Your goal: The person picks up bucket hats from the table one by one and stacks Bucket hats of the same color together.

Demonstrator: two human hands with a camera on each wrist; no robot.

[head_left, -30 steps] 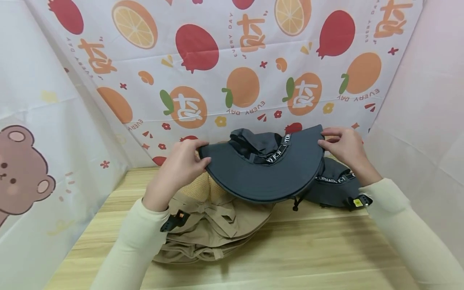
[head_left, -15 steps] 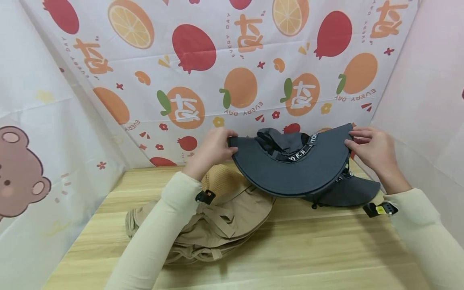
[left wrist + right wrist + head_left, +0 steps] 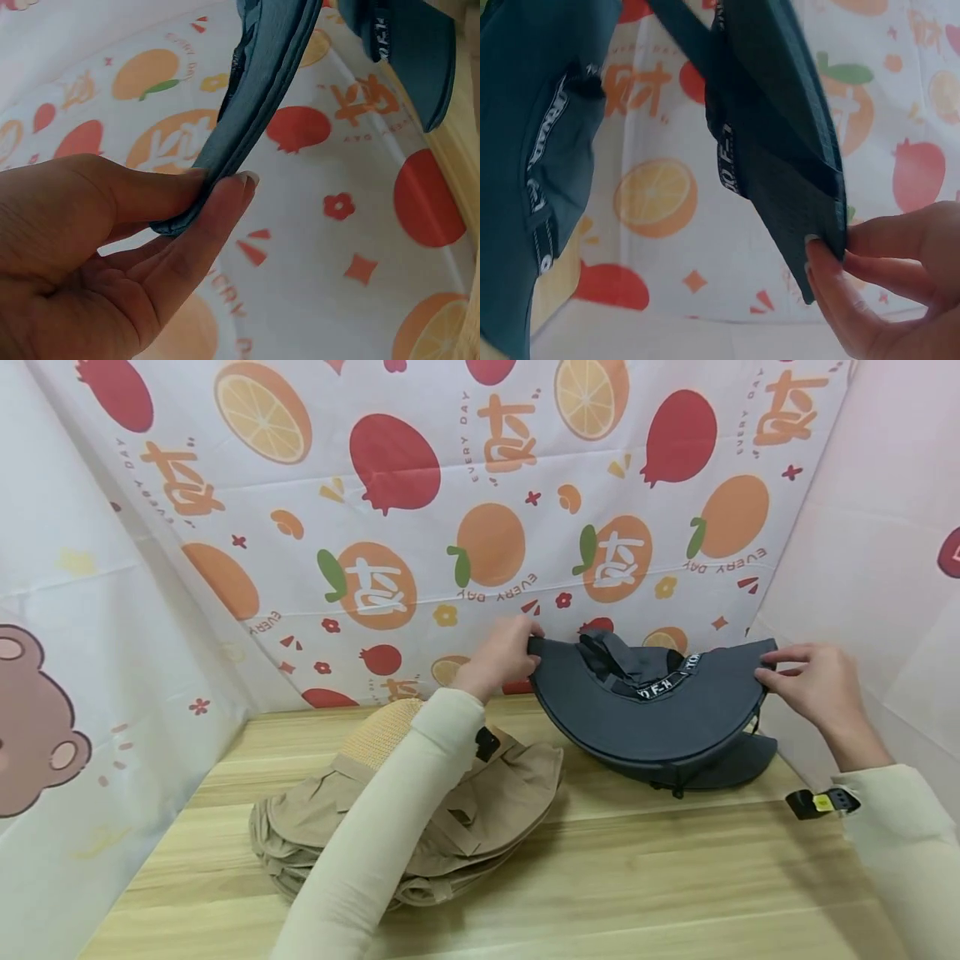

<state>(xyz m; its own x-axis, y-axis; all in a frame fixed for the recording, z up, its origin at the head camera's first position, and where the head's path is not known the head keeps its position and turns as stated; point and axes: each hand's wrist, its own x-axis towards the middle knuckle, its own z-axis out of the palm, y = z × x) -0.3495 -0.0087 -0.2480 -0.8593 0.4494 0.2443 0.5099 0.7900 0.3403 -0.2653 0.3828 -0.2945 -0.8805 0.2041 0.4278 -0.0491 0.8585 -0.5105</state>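
Observation:
Both hands hold up a dark grey-blue sun hat point(image 3: 637, 718) by the two ends of its wide brim, the lettered band facing me. My left hand point(image 3: 504, 653) pinches the left end between thumb and fingers, as the left wrist view shows on the brim point(image 3: 247, 112). At the right end, my right hand point(image 3: 817, 685) pinches the brim point(image 3: 810, 202) the same way. Below and behind the held hat, a second dark hat point(image 3: 742, 762) lies on the table, mostly covered in the head view; the right wrist view shows its lettered band point(image 3: 544, 142).
Left of the dark hats, a stack of tan brimmed hats point(image 3: 502, 810) with a woven straw crown point(image 3: 378, 731) sits on the wooden table point(image 3: 637, 877), partly behind my left sleeve. A fruit-print cloth point(image 3: 420, 543) hangs at the back, with pale cloths on both sides.
Both hands have carried the held hat to the right, away from the tan stack and over the second dark hat. The brim stays pinched at both ends.

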